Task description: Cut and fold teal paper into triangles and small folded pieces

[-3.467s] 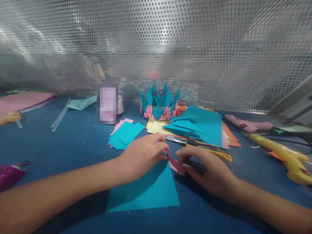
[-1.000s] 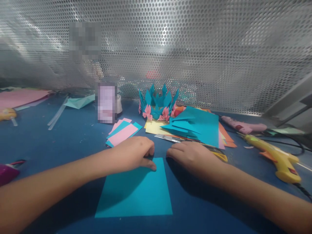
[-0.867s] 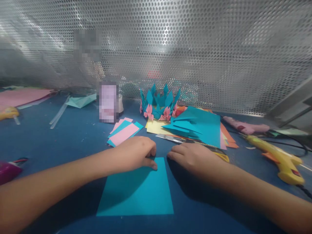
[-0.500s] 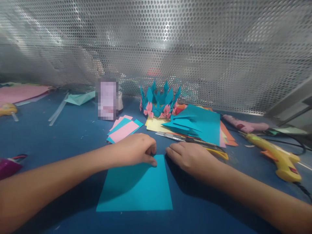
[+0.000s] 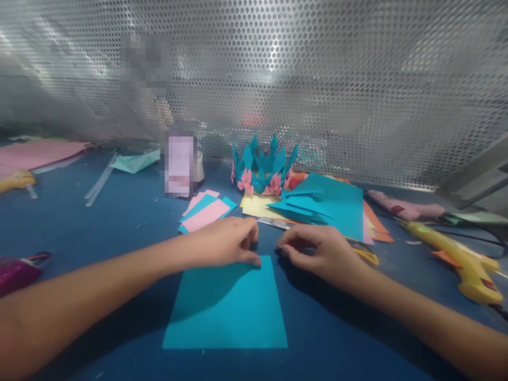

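Note:
A blue square sheet of paper (image 5: 226, 312) lies flat on the table in front of me. My left hand (image 5: 230, 241) rests over its far edge, fingers curled down and the thumb apart from them, touching the paper near its far right corner. Just right of that corner is my right hand (image 5: 313, 246), thumb and fingertips drawn together low over the table. Something small and dark shows at those fingertips, too small to name. Partly hidden behind the right hand are a cutter blade (image 5: 273, 223) and a yellow handle (image 5: 367, 255).
Behind stand a blue and pink paper crown (image 5: 264, 177) and a blurred phone-like screen (image 5: 180, 164). Coloured sheets (image 5: 341, 206) and paper strips (image 5: 206, 214) lie nearby. A yellow glue gun (image 5: 456, 259) and a pink one (image 5: 405, 205) are at right. Perforated metal (image 5: 254, 69) borders the back.
My right hand has turned and its thumb has come into view, its fingers now curled toward the thumb. The left hand stays at the paper. The whole view has shifted slightly.

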The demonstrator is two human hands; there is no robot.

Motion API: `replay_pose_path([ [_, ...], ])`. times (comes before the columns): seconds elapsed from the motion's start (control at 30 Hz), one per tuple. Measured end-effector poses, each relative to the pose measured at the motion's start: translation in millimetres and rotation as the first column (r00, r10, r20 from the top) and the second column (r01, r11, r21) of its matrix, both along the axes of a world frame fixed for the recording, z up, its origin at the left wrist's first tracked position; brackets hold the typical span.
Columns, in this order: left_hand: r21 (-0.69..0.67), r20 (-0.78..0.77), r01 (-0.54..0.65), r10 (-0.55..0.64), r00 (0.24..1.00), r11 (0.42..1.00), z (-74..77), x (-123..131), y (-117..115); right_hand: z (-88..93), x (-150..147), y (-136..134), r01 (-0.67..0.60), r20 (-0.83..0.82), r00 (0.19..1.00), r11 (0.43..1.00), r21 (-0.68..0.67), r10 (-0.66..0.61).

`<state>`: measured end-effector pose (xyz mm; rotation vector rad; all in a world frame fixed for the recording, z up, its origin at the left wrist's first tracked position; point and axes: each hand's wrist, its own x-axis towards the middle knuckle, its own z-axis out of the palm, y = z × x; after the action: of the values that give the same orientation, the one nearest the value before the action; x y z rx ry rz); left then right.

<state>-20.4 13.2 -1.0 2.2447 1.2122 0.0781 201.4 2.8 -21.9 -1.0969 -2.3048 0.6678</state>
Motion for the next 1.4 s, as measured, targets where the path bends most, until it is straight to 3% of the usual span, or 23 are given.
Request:
replay_pose_path([
  [0.07, 0.011, -0.024, 0.002, -0.002, 1.0, 1.0, 3.6, -2.4, 1.6, -0.7, -2.7, -0.5, -0.015, 0.002, 1.0, 1.0, 0.009, 0.015],
  [0.23, 0.018, -0.123, 0.097, -0.094, 0.988, 0.995, 13.0, -9.5, 2.3, -4.3, -13.0, 9.3, -0.054, 0.117, 0.993, 0.976, 0.212, 0.03],
  [0.4, 0.066, -0.157, 0.111, -0.099, 0.983, 0.992, 16.8, -11.6, -1.9, -0.2, -28.9, 14.6, -0.303, 0.304, 0.932, 0.881, 0.362, 0.196],
  [0.63, 0.103, -0.281, 0.108, -0.075, 0.957, 0.989, 25.3, -9.6, -8.1, 11.2, -41.8, 8.4, -0.375, 0.554, 0.815, 0.884, 0.279, 0.171],
  [0.97, 0.074, -0.21, 0.153, -0.135, 0.968, 0.985, 16.9, -16.6, -2.2, 33.0, -54.9, 20.6, -0.432, 0.606, 0.746, 0.893, 0.128, 0.275],
  [1.4, 0.035, -0.179, 0.136, -0.128, 0.975, 0.99, 13.9, -19.6, 0.4, 41.7, -63.7, 20.4, -0.416, 0.639, 0.729, 0.901, 0.128, 0.246],
])
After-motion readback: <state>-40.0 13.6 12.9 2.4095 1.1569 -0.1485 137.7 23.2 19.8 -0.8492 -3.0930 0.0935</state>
